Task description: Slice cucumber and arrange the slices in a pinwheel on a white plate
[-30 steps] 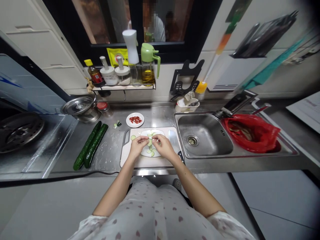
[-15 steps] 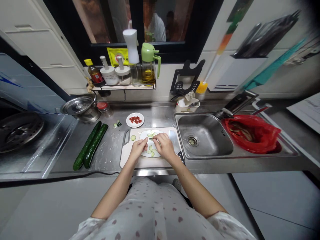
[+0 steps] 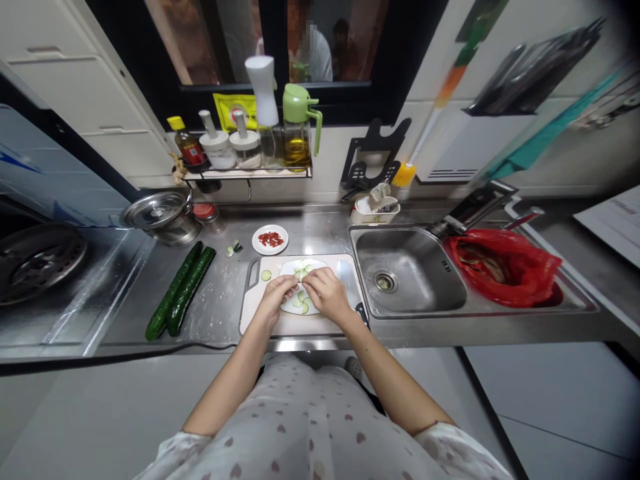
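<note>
Over a white plate (image 3: 290, 307), my left hand (image 3: 276, 293) and my right hand (image 3: 327, 292) meet with their fingertips close together. Both are closed in a pinch on a thin, pale green cucumber slice (image 3: 301, 274), partly covered by the fingers. Curved cucumber pieces (image 3: 303, 302) lie in a flower-like pattern on the plate, below the hands; more pieces show just beyond the fingers. The plate rests on a cutting board (image 3: 255, 313), where one round cucumber slice (image 3: 267, 275) lies at the left. A knife (image 3: 361, 313) lies along the board's right side, partly behind my right hand.
Two whole cucumbers (image 3: 193, 290) lie on the counter at left. Behind the board stands a small plate (image 3: 258, 248) of chopped red pieces. To the right are a sink (image 3: 410, 267) and a red bag (image 3: 520, 283). A shelf (image 3: 250, 175) holds bottles and jars.
The fingertips have come closer together over the plate, and the cucumber slice between them now shows its face more. The plate, board and cucumbers stay in place.
</note>
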